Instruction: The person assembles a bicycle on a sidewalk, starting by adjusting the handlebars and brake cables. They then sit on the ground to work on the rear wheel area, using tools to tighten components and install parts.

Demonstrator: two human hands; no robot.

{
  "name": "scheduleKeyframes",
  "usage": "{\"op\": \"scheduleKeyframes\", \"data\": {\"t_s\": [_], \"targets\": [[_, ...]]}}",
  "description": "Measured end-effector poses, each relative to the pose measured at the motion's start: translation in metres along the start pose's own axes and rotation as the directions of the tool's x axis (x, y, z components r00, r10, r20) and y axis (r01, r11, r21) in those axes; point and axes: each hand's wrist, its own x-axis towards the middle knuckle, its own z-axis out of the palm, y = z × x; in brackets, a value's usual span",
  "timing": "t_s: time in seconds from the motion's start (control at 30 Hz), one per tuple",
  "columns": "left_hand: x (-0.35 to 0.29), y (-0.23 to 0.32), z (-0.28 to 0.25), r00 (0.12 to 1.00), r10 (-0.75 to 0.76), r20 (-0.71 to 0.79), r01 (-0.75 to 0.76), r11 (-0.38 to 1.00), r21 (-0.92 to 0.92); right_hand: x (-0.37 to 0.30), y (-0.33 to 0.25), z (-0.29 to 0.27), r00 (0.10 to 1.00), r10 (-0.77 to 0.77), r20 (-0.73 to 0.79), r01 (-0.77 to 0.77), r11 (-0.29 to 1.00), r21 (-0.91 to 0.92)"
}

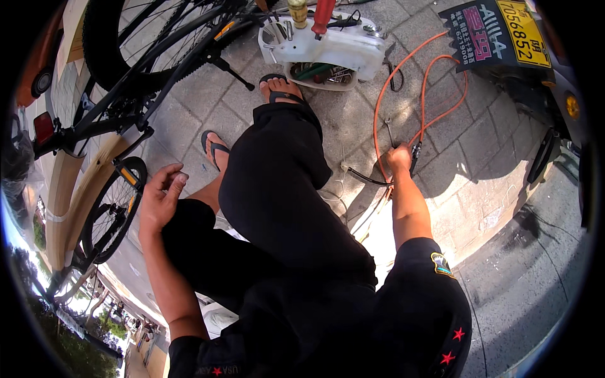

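Note:
Low on the right, my right hand is closed at a black air inflator; its fingers hide most of the grip. An orange air hose loops over the paving beside that hand. From under the hand a short black hose runs left to a small metal end. My left hand is raised beside my knee with fingers loosely bent and apart, holding nothing. A small spanner lies just beyond my right hand.
A white plastic tool caddy holding several tools stands past my sandalled feet. A black bicycle takes up the upper left, near cardboard pieces. At the upper right is a vehicle with a yellow plate. A grey stone step borders the paving.

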Motion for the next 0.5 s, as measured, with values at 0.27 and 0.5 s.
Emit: {"op": "scheduleKeyframes", "data": {"t_s": [0.27,0.5], "targets": [[0.011,0.037,0.0,0.999,0.008,0.039,-0.009,1.0,0.027,-0.01,0.011,0.014,0.993,-0.076,-0.091,0.094,0.972,0.214],[0.017,0.066,-0.007,0.966,0.241,0.088,-0.252,0.958,0.139,0.081,-0.051,-0.097,0.954,0.237,0.185,-0.285,0.516,0.808]]}}
